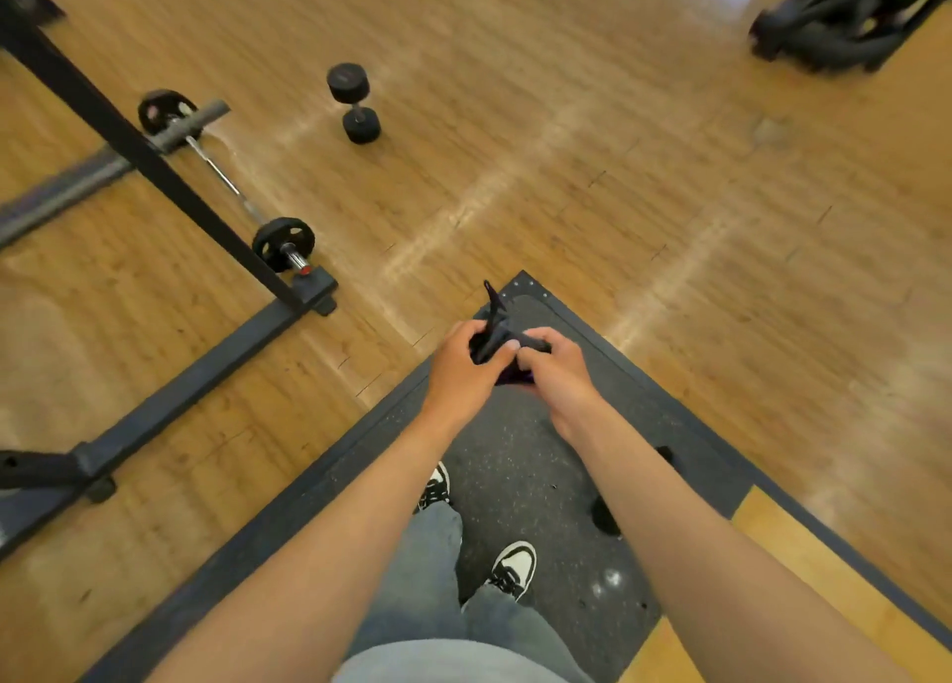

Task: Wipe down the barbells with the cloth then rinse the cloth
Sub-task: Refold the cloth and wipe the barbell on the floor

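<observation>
Centre of the frame, slightly below the middle: left hand [456, 360] and right hand [554, 368] held close together, both gripping a dark cloth [497, 345]. Left fingers [507, 348] curled round the bunched cloth, thumb across it; right fingers clenched on its other end. One corner of the cloth sticking up toward the top of the frame, a trace of purple at its lower edge between the hands.

Beneath the hands and forearms: a speckled dark rubber mat [520, 456] with a black border, set cornerwise on the wooden floor [566, 116]. On the mat, lower centre: two black-and-white shoes [512, 569] and grey-blue trouser legs.

Left of the frame: a small barbell [226, 177] lying on the floor, a black plate at each end, partly crossed by a dark rack frame [154, 167]. Just right of it, upper centre-left: a black dumbbell [354, 103] on the floor, apart from the barbell. Both well apart from the hands.

Upper right corner: a blurred heap of black gear [829, 28], with a bit of green at its edge, too smeared to identify.
</observation>
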Tool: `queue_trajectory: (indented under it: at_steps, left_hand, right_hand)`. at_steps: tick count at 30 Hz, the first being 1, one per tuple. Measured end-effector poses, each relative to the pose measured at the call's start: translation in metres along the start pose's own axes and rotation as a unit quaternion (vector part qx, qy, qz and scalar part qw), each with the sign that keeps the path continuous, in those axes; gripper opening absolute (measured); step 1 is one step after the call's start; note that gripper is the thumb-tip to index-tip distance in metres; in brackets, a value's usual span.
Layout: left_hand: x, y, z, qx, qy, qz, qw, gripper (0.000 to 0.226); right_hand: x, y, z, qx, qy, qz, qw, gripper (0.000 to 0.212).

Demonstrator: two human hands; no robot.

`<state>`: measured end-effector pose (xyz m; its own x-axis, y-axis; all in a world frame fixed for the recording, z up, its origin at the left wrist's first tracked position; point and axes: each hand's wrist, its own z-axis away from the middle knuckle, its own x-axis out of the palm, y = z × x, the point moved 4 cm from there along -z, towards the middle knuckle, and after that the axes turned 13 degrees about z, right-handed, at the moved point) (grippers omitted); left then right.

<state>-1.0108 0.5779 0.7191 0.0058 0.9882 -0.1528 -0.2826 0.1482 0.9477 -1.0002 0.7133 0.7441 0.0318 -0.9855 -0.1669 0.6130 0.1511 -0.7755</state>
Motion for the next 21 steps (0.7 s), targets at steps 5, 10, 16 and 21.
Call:
queue_trajectory:
  at_steps: [5,10,16,21]
  left_hand:
    - [-0.038,0.006,-0.023,-0.06,0.066,0.129,0.988,0.022]
    - [-0.081,0.01,-0.075,-0.095,0.158,0.229,0.956,0.033]
    - [-0.116,0.039,-0.152,-0.083,0.142,0.323,0.932,0.023]
    - [-0.136,0.062,-0.212,-0.079,0.101,0.31,0.942,0.036]
  right_hand:
    - [0.023,-0.027,-0.027,-0.004,-0.003,0.042,0.999,0.031]
    - [0.045,-0.061,-0.07,0.028,0.007,-0.006,1.0,0.048]
    - [0.068,-0.122,-0.127,0.018,-0.048,0.007,0.999,0.052]
    - [0.085,-0.163,-0.169,-0.008,-0.177,0.087,0.98,0.05]
